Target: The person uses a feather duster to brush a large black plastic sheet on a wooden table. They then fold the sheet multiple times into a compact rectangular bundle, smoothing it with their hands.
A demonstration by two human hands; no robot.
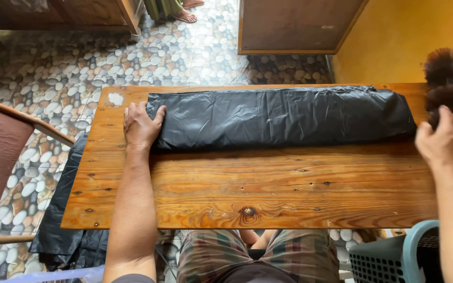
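A folded black plastic sheet (284, 118) is laid across the far half of the wooden worktop (247, 183), left to right. It looks thin, light, floppy and a bit slick, so it's probably best pinned flat or pinched at an end. The left hand (141, 126) is pressed open and flat on its left end, arm straight. The right hand (443, 140) is raised at the right edge, closed around a brown feather duster (446, 84).

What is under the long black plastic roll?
The black plastic roll lies on the wooden table, left hand pressing its end. Whatever is wrapped inside it is covered.
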